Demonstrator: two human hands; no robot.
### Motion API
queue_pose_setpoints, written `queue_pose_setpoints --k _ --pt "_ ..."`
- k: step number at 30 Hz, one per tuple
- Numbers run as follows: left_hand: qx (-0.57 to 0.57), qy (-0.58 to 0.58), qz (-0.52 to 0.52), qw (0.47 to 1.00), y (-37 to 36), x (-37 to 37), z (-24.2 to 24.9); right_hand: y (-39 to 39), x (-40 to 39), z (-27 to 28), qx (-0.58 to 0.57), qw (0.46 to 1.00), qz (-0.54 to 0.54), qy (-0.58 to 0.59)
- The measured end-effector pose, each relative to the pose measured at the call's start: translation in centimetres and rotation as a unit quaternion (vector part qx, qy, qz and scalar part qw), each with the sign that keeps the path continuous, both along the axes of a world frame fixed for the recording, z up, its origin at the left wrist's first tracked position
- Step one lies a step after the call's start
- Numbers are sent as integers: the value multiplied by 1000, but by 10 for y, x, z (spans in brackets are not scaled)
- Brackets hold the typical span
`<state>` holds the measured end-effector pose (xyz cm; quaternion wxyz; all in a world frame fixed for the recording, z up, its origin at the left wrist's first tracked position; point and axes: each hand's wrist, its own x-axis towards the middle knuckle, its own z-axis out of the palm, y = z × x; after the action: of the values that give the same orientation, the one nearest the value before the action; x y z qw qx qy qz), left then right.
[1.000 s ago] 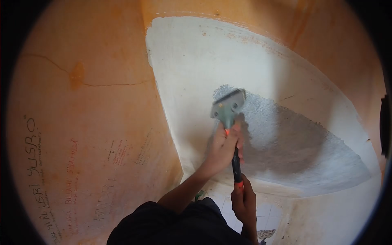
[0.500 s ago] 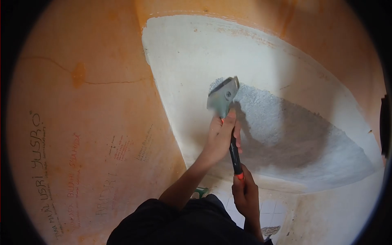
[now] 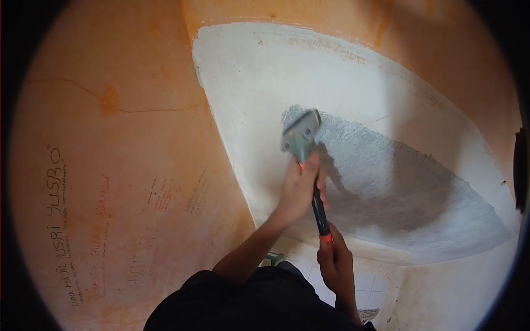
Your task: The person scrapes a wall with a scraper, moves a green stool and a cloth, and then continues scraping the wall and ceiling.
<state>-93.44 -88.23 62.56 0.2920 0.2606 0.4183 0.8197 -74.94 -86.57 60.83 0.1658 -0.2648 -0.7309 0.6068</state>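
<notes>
A long-handled scraper (image 3: 301,132) has a grey-green head, slightly blurred, and a black handle with red-orange bands. Its head is over the upper left end of a rough grey patch (image 3: 359,144) on the white wall area (image 3: 248,77). My left hand (image 3: 300,185) is closed round the upper handle, just below the head. Lower down, my right hand (image 3: 335,259) wraps round the handle's end by the red-orange band.
An orange wall (image 3: 127,66) with handwriting and a thin crack stands on the left. White floor tiles (image 3: 359,281) show below, with a green item (image 3: 272,258) near my dark clothing. A dark object (image 3: 520,171) sits at the right edge.
The scraper's head has shifted a little downward and turned slightly. Both hands keep their hold on the handle, and my right hand sits slightly further right in view.
</notes>
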Motion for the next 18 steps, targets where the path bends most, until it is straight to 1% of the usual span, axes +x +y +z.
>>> queue_pose_setpoints --k 1,2,4,5,7,8,9,11,13,15,16,18 --pt "-1 -3 1 1000 -1 -1 0 4 -3 2 28 999 21 14" --pt "1 -4 0 1000 -2 -2 1 4 1 0 27 999 23 11" --pt "6 -6 -5 1000 1 -2 -1 9 10 -6 -33 999 21 11" --pt "3 -7 -2 1000 1 6 -7 8 17 -11 -35 999 24 10" --pt "-38 -46 -27 998 6 21 -15 10 29 -21 -124 992 39 6" --pt "-23 -60 -19 998 8 21 -18 12 27 -27 -104 994 43 0" --pt "-26 -63 -20 997 7 18 -16 14 22 -20 -107 993 42 -3" --pt "18 -60 11 998 7 7 -7 21 11 1 -65 994 85 -7" --pt "37 -53 17 998 7 6 -3 25 16 3 -76 991 106 -5" --pt "-2 -67 29 997 7 10 -2 23 27 -6 -114 988 104 22" --pt "-3 -66 35 997 8 10 -2 24 28 -8 -115 987 109 23" --pt "19 -58 25 998 10 11 -3 25 31 -9 -205 972 101 45"
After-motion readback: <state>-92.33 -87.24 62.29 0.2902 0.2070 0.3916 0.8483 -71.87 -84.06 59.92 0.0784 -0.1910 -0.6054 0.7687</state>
